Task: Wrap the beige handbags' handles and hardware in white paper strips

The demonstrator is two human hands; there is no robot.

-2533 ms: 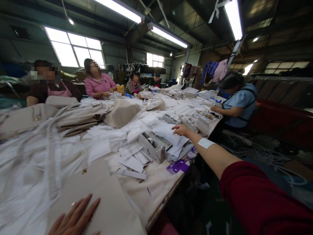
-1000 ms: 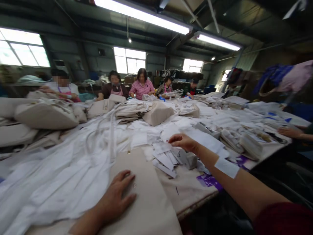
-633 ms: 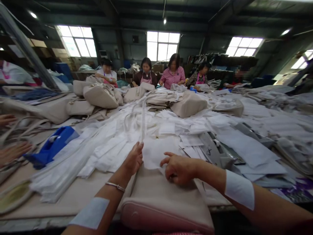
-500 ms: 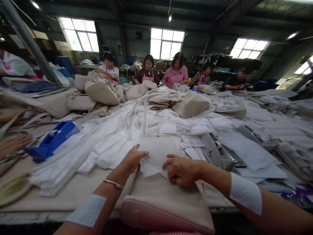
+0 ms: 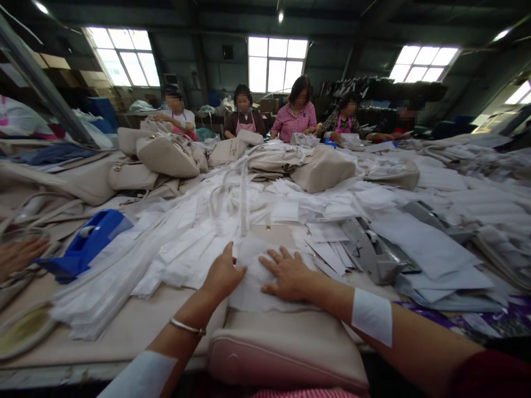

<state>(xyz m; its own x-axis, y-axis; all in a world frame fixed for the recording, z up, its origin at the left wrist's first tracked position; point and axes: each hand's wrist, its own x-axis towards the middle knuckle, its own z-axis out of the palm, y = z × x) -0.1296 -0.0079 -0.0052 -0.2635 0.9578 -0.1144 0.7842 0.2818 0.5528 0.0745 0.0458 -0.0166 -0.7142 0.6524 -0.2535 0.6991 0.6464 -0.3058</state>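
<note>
A beige handbag (image 5: 286, 345) lies flat at the table's near edge, right in front of me. A sheet of white paper (image 5: 253, 287) is spread on top of it. My right hand (image 5: 288, 273) lies flat on the paper with fingers stretched out. My left hand (image 5: 224, 273) rests beside it at the paper's left edge, fingers extended and close together, thumb on the sheet. White patches are stuck on both my forearms, and a thin bracelet circles my left wrist.
White paper sheets (image 5: 182, 243) cover the long table. A blue tape dispenser (image 5: 89, 240) sits at left, a grey one (image 5: 373, 257) at right. Beige bags (image 5: 166, 155) are piled further back, where several people sit working. Another person's hand (image 5: 19, 254) shows at far left.
My right hand reached out to the right, then came back with a white sheet. It now lies flat on the sheet over the bag, with my left hand alongside.
</note>
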